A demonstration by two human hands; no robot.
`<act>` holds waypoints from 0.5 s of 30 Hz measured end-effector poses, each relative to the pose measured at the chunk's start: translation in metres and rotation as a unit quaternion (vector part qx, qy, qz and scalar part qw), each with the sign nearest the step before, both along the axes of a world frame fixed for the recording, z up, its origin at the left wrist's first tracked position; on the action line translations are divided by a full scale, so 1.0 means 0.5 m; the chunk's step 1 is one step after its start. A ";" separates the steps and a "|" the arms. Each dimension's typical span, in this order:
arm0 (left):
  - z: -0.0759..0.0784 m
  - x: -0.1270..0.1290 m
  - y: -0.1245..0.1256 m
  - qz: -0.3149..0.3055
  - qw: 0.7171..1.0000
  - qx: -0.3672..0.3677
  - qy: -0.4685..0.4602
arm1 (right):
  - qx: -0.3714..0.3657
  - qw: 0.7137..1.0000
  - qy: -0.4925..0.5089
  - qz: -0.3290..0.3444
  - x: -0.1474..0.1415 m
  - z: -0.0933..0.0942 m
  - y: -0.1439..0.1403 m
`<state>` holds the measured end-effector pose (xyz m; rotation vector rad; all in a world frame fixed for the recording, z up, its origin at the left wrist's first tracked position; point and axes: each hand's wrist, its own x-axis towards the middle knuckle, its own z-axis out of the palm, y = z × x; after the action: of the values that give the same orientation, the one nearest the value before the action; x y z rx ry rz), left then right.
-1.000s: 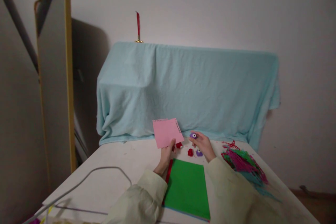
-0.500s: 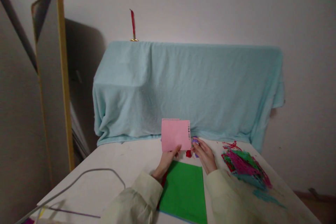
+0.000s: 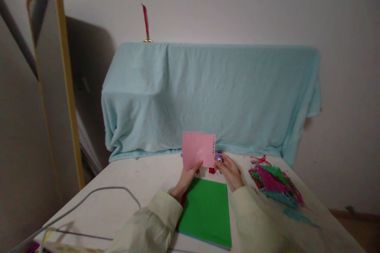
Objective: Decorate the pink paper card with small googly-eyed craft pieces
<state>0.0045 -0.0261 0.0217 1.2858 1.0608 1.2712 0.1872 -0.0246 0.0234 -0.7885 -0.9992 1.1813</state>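
Pink paper point(image 3: 198, 149) stands upright just below the middle of the frame, pinched at its lower edge by your left hand point(image 3: 187, 177), thumb in front and fingers behind, so that hand is closed on the sheet. Along the sheet's right edge runs a column of small punched marks. Your right hand point(image 3: 229, 170) sits just beside that edge, fingers curled round a small purple punch point(image 3: 219, 157), which touches or nearly touches the paper; the hand is closed on the tool. To do this well, I would judge, keep the sheet flat and taut between thumb and fingers, hold it close to the edge being worked so it does not flex, and line the punch up with the existing column before you press. A small red piece point(image 3: 211, 170) lies on the table point(image 3: 142, 182) between your hands, partly hidden by the paper. Below your hands, in the lower middle, a stack of coloured sheets with a green sheet point(image 3: 206, 211) on top lies flat. At the right, a heap of cut paper scraps point(image 3: 274, 184) in pink, green and teal spreads over the table, well apart from your right hand. A grey cable point(image 3: 97, 195) loops across the lower left. Behind, a light blue cloth point(image 3: 208, 95) drapes something bulky, and a gold-framed mirror point(image 3: 56, 79) leans at the upper left.
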 end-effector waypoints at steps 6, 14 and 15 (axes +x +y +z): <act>-0.006 0.001 0.008 0.027 0.998 0.028 0.045 | -0.005 1.000 -0.025 0.014 -0.001 0.003 -0.004; 0.004 0.001 0.007 0.025 0.996 0.066 0.050 | 0.012 0.999 -0.037 0.023 -0.005 -0.009 0.001; 0.006 0.000 0.006 0.027 0.996 0.065 0.055 | 0.012 0.999 -0.037 0.025 -0.005 -0.008 0.000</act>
<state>0.0047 -0.0232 0.0245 1.4475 1.1113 1.3418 0.1848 -0.0248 0.0195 -0.7979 -1.0966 1.1878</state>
